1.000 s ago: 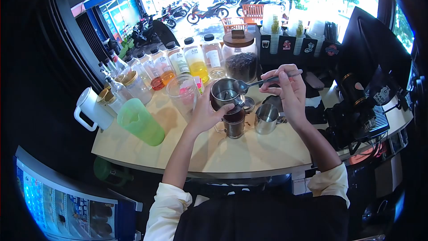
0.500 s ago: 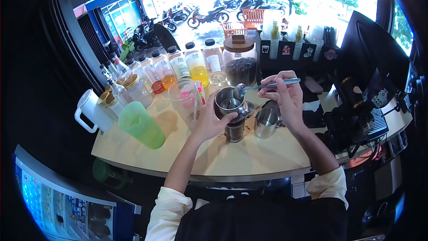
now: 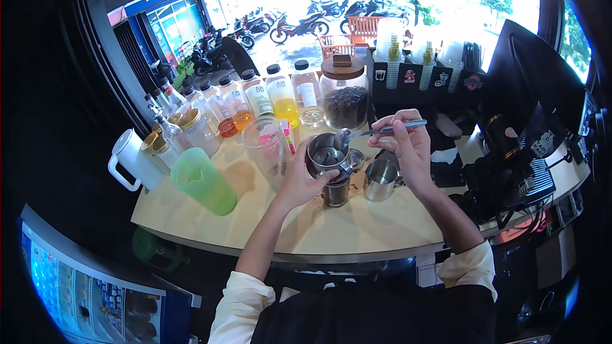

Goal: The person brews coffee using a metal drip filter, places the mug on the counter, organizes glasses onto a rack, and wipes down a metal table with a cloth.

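Spoon, just one, pinched by the right hand, has moved from three toward one o'clock at the single cup the left hand clasps.

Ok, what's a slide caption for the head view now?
Over a counter, the left hand grips a metal cup while the right hand holds a spoon at its rim.

Hands full — metal cup left, spoon right.
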### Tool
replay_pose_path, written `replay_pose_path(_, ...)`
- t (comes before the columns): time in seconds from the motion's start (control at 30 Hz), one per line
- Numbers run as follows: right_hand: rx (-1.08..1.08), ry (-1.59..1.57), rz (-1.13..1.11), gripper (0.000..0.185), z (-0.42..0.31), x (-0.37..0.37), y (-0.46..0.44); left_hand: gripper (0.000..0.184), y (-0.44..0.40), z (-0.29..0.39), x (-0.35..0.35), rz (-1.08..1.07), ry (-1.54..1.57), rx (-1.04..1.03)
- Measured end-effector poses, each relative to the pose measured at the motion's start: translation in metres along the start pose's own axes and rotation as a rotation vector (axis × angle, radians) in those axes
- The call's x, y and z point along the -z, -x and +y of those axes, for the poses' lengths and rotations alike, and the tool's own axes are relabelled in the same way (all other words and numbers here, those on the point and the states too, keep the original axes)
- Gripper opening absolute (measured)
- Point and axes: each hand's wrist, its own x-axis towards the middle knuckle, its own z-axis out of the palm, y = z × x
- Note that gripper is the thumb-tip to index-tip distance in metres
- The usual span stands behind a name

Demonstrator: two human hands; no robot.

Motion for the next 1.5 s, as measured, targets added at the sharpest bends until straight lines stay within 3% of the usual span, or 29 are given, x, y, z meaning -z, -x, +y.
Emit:
replay_pose_path(0.6, -0.006, 0.005, -0.019, 0.017, -0.001, -0.002, 0.000, 0.075, -0.001, 0.005, 0.003, 0.029, 0.024, 0.011)
replay_pose_path(0.8, 0.002, 0.005, -0.009, 0.019, 0.001, -0.001, 0.001, 0.083, -0.003, 0.005, 0.003, -0.048, 0.038, 0.071)
replay_pose_path(1.5, 0.094, 0.001, 0.025, 0.017, -0.005, 0.005, 0.009, 0.077, -0.006, -0.006, 0.005, 0.022, 0.014, -0.138)
